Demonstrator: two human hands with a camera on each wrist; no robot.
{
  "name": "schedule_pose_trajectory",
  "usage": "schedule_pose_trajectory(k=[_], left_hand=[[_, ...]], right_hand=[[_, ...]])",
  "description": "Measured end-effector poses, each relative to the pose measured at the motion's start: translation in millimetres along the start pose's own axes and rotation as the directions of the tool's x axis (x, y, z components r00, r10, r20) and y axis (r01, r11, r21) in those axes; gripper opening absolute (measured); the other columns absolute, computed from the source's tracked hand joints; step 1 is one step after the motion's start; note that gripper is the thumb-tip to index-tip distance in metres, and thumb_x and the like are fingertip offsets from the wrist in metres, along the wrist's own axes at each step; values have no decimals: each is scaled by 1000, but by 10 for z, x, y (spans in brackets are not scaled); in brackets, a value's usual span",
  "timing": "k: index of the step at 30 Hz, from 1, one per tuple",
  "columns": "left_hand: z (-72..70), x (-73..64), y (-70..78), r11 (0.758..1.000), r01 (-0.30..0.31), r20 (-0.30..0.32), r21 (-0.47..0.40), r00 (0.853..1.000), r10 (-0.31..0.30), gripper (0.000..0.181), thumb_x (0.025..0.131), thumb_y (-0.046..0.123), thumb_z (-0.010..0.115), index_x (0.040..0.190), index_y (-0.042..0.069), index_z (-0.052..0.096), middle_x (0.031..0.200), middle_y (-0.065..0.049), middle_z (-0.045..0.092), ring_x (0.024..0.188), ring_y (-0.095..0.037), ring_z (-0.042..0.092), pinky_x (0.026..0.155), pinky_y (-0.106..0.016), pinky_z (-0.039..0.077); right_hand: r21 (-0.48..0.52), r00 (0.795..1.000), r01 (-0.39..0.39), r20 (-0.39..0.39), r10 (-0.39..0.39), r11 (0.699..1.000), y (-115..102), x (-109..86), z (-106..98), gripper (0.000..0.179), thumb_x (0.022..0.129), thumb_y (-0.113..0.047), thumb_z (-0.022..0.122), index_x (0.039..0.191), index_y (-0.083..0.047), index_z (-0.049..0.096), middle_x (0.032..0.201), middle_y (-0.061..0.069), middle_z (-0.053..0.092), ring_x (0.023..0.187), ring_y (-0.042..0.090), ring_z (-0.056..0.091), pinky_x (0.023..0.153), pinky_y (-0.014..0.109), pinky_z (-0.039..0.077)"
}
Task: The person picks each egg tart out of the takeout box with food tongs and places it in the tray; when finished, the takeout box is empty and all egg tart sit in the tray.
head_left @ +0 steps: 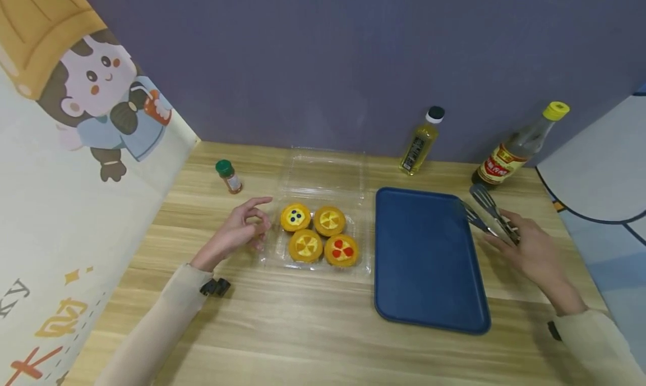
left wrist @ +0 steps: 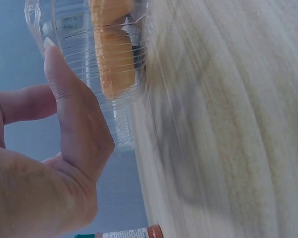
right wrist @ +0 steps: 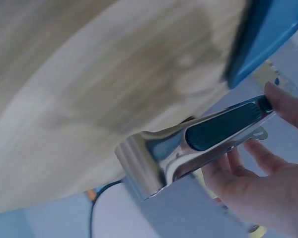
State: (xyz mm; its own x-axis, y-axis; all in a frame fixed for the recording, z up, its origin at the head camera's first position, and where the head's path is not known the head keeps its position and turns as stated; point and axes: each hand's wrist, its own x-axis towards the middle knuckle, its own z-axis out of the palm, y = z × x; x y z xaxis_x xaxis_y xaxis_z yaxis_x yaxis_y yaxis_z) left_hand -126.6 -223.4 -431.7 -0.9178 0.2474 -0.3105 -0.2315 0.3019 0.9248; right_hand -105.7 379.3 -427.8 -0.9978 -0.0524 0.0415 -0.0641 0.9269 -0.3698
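Observation:
Several egg tarts [head_left: 305,246] with fruit-like toppings sit in a clear plastic clamshell box [head_left: 323,173], its lid folded back. My left hand [head_left: 241,229] is at the box's left side, fingers loosely bent and holding nothing. In the left wrist view, one fingertip is right at the box's rim [left wrist: 35,20]. My right hand [head_left: 537,254] grips metal food tongs [head_left: 492,209] with dark slotted heads, thumb on one side and fingers on the other. The tong heads overlap the upper right corner of a blue tray [head_left: 429,257].
A small green-capped spice jar [head_left: 229,177] stands behind my left hand. Along the back wall are a black-capped oil bottle [head_left: 420,142] and a yellow-capped dark sauce bottle [head_left: 515,150], the latter just behind the tongs. The wooden table [head_left: 282,324] meets a wall at left.

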Motion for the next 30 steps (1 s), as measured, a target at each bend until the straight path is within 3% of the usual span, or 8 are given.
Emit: schedule_pose_trajectory(k=[4,8,10,15,22,30], left_hand=[[-8,-13,0,1000,3,-14,8,1000,-3,71,100,-1,57,164,13,30,116,-19,57,77,-22,65,58,-32,64],[2,-38,-14,1000,5,-17,12,1000,-4,72,99,-2,56,164,13,30,116,-19,57,77,-21,64,58,-33,64],[5,-51,-19,1000,7,-15,10,1000,-7,72,98,-3,55,164,13,29,115,-19,57,77,-21,64,59,-33,64],[-2,-64,-3,1000,2,-28,14,1000,-2,71,99,-4,55,164,13,31,115,-19,57,77,-23,65,58,-32,64],[3,-55,34,1000,-9,-31,25,999,10,70,100,-1,58,163,11,31,116,-20,57,78,-22,65,58,-33,65],[24,-25,35,1000,2,-35,30,999,-1,71,98,-3,56,163,12,32,116,-18,57,75,-22,64,59,-34,65]], right_hand=[[44,998,56,-21,-55,997,-233,33,55,73,97,-33,76,152,4,45,122,37,58,98,49,61,71,58,53],[68,992,119,-37,-117,991,-464,34,101,74,96,-31,77,154,1,45,128,37,56,107,52,59,79,66,51],[65,985,167,-61,-163,984,-576,37,129,73,95,-28,78,154,0,46,126,34,58,103,49,59,79,64,51],[31,955,280,-115,-275,959,-837,81,208,72,94,-23,79,155,-5,47,113,25,62,87,34,56,68,47,47],[6,902,413,-136,-409,911,-1164,129,276,73,91,-15,81,156,-7,48,113,20,62,89,30,55,70,42,44],[-61,857,506,-78,-510,860,-1468,161,337,75,91,-19,81,157,-15,47,123,13,63,100,30,58,76,44,51]])
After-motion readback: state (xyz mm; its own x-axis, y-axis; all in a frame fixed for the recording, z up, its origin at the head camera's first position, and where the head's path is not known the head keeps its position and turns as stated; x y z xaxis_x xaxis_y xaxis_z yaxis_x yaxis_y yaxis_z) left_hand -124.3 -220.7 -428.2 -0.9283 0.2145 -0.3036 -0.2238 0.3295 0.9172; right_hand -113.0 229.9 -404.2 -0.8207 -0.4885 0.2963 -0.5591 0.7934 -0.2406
